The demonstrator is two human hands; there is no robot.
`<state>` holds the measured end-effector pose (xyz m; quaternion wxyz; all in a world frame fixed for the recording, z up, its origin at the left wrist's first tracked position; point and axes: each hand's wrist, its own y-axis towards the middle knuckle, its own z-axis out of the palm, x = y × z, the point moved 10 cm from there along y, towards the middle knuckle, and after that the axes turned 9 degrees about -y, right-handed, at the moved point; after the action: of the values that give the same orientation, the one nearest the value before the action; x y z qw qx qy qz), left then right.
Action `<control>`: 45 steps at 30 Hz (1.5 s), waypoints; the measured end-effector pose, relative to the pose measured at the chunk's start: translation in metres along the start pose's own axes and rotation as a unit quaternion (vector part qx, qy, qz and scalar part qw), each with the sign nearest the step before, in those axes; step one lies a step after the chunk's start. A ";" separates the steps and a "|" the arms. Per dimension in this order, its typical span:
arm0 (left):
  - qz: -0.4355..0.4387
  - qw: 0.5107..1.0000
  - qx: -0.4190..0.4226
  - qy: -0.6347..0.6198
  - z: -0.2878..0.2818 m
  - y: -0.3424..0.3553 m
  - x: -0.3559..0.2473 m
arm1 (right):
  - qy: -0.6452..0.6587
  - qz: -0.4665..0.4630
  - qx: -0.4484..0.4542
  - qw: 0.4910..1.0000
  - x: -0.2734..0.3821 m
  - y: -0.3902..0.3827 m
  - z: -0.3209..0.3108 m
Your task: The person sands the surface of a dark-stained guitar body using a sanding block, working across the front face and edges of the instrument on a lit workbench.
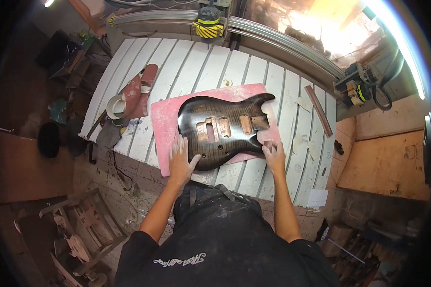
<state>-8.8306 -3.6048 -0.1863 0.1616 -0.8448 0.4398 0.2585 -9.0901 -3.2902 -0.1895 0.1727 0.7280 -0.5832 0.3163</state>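
A dark brown electric guitar body (191,115) with a glossy, grained top lies face up on a pink mat (163,110). Bare wood shows in its cut-out cavities, and small round holes sit near the lower edge. My left hand (179,160) is dusty and grips the body's rounded lower left end, fingers along the side and thumb on the near edge. At the near right horn, the fingers of my right hand (274,155) are bent and closed on the tip. The undersides of the body and of my fingers are hidden.
Pink abrasive sheets (138,95) and a pale roll (116,106) lie on the left of the white slatted table (220,62). A brown wooden strip (318,111) rests at right. Rail-mounted machine units (209,26) stand behind. A wooden frame (88,225) is low at left.
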 end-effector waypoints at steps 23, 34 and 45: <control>0.094 0.980 0.055 -0.164 -0.016 0.111 0.059 | -0.097 -0.315 0.078 0.941 0.241 -0.053 0.151; 0.099 0.983 0.141 -0.069 -0.021 0.097 0.060 | -0.228 -0.453 0.156 0.848 0.279 -0.029 0.210; 0.098 0.982 0.151 -0.050 -0.018 0.099 0.059 | -0.219 -0.433 0.121 0.866 0.282 -0.031 0.217</control>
<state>-8.8791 -3.7081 -0.2107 0.2829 -0.7494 0.5460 0.2455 -8.9703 -3.6255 -0.1598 0.0708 0.9731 -0.1896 0.1102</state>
